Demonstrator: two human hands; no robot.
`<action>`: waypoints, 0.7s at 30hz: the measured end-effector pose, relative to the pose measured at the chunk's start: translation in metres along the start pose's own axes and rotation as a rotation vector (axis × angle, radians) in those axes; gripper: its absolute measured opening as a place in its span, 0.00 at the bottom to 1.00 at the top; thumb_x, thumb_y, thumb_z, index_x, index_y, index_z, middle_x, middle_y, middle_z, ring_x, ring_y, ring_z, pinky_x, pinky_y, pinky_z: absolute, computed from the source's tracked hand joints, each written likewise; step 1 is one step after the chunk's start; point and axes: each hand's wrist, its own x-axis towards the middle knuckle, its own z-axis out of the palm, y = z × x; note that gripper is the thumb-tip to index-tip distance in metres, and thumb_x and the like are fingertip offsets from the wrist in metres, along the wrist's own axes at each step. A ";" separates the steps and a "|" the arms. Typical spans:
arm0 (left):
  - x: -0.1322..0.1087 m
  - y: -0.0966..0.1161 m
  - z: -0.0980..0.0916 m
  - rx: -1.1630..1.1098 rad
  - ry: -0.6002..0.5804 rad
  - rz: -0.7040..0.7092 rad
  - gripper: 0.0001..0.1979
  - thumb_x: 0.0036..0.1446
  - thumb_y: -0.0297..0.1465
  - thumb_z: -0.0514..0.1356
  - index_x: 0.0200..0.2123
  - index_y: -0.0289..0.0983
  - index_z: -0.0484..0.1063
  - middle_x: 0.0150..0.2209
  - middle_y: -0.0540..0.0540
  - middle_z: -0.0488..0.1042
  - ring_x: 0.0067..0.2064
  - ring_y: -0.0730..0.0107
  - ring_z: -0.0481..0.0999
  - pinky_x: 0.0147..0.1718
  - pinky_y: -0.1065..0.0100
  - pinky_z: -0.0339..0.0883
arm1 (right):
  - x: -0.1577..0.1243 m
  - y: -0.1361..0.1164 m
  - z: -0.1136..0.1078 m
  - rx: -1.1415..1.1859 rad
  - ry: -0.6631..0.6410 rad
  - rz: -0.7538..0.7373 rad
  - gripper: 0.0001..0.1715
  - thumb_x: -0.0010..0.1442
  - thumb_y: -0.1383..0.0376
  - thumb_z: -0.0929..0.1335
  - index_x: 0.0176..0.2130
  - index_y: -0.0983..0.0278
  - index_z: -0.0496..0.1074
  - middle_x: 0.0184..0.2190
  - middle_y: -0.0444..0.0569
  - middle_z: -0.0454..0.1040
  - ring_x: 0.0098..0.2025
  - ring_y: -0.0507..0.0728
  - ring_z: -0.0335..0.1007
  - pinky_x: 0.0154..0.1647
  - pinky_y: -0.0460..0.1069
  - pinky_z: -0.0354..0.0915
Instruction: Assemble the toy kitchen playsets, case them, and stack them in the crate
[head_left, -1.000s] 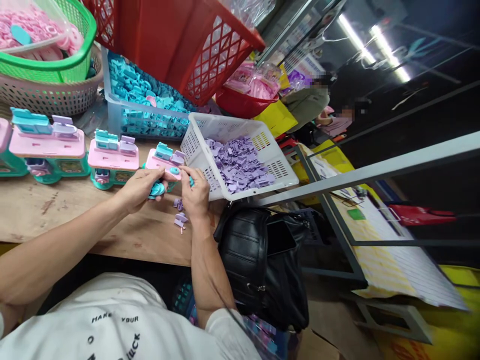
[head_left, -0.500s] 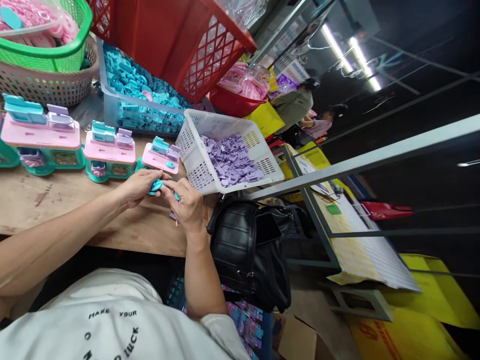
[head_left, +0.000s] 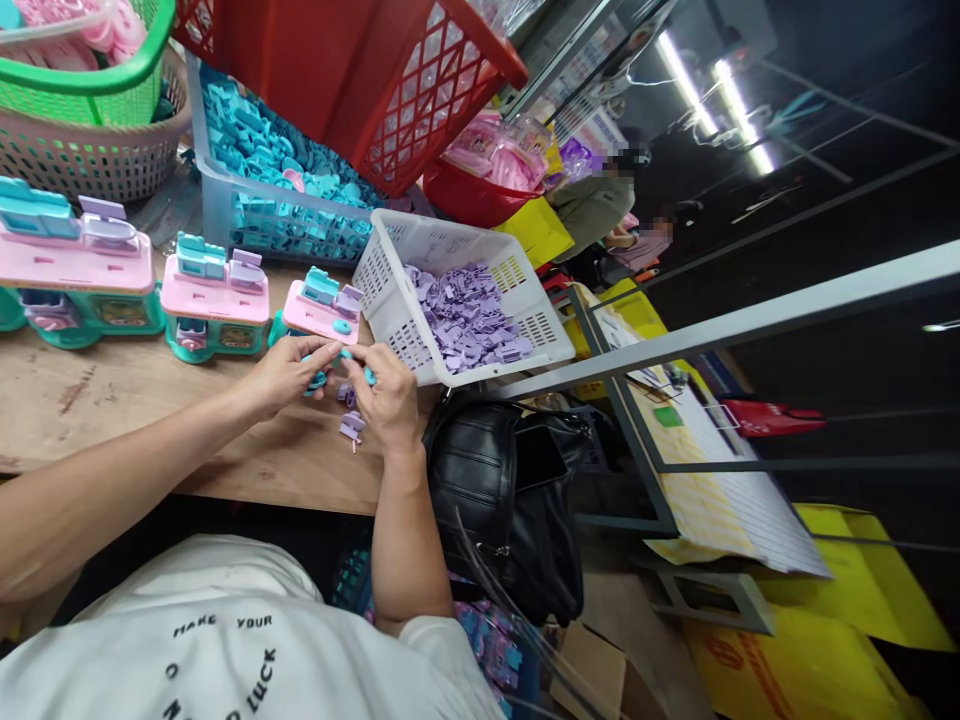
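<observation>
My left hand and my right hand meet over the wooden table, fingers pinched on small teal plastic pieces between them. Just behind them stands a pink and teal toy, the nearest in a row with two larger toys to its left. A few loose purple parts lie on the table under my right hand.
A white basket of purple parts stands right of my hands. Behind are a blue crate of teal parts, a red crate, and a green basket. A black bag hangs at the table edge. Another person sits further back.
My hands rose slightly toward the nearest toy and kept pinching the teal pieces. The purple parts under my right hand show again.
</observation>
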 end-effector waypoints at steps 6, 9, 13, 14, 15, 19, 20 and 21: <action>0.002 -0.004 0.001 0.123 0.010 0.055 0.09 0.62 0.28 0.60 0.43 0.29 0.75 0.21 0.54 0.68 0.20 0.79 0.66 0.21 0.76 0.60 | 0.026 0.026 0.017 -0.102 0.200 0.044 0.19 0.74 0.57 0.63 0.45 0.63 0.80 0.38 0.53 0.80 0.40 0.56 0.76 0.45 0.48 0.67; 0.003 -0.006 0.001 0.120 0.000 0.023 0.07 0.61 0.26 0.60 0.40 0.30 0.75 0.21 0.53 0.69 0.20 0.78 0.65 0.22 0.76 0.60 | 0.029 0.032 0.028 -0.095 0.156 0.014 0.18 0.73 0.58 0.64 0.46 0.63 0.80 0.39 0.53 0.81 0.42 0.56 0.76 0.46 0.48 0.67; 0.003 -0.005 0.002 0.081 -0.022 0.019 0.04 0.60 0.27 0.61 0.37 0.31 0.74 0.21 0.53 0.69 0.20 0.78 0.65 0.21 0.76 0.59 | 0.026 0.034 0.031 -0.098 0.133 0.018 0.18 0.73 0.58 0.64 0.48 0.61 0.80 0.41 0.53 0.81 0.43 0.56 0.77 0.48 0.49 0.68; 0.003 -0.005 0.002 0.078 -0.023 0.020 0.04 0.60 0.27 0.61 0.37 0.32 0.74 0.21 0.53 0.69 0.20 0.79 0.65 0.21 0.76 0.59 | 0.025 0.034 0.030 -0.104 0.126 0.016 0.18 0.74 0.58 0.63 0.48 0.61 0.80 0.41 0.53 0.81 0.43 0.56 0.77 0.48 0.49 0.68; 0.003 -0.005 0.001 0.079 -0.022 0.020 0.04 0.60 0.27 0.61 0.37 0.32 0.74 0.21 0.54 0.68 0.20 0.79 0.64 0.20 0.76 0.58 | 0.025 0.035 0.029 -0.113 0.116 0.009 0.17 0.73 0.58 0.64 0.49 0.61 0.80 0.41 0.54 0.81 0.44 0.56 0.77 0.49 0.49 0.68; 0.004 -0.007 0.001 0.090 -0.019 0.022 0.04 0.60 0.28 0.61 0.37 0.32 0.74 0.20 0.54 0.68 0.20 0.78 0.65 0.21 0.76 0.60 | 0.026 0.037 0.025 -0.165 0.095 -0.027 0.17 0.73 0.59 0.64 0.50 0.60 0.80 0.41 0.53 0.80 0.44 0.57 0.77 0.50 0.49 0.68; 0.004 -0.008 0.000 0.091 -0.021 0.024 0.04 0.60 0.28 0.61 0.37 0.32 0.74 0.20 0.54 0.68 0.20 0.78 0.65 0.21 0.76 0.60 | 0.026 0.037 0.025 -0.174 0.094 -0.029 0.17 0.73 0.58 0.64 0.50 0.59 0.80 0.41 0.53 0.80 0.44 0.57 0.77 0.50 0.49 0.68; 0.005 -0.009 0.000 0.095 -0.024 0.026 0.04 0.60 0.28 0.61 0.37 0.32 0.74 0.20 0.54 0.68 0.20 0.78 0.65 0.21 0.76 0.59 | 0.026 0.038 0.025 -0.178 0.094 -0.028 0.18 0.74 0.58 0.63 0.50 0.59 0.80 0.41 0.54 0.80 0.44 0.57 0.77 0.49 0.50 0.68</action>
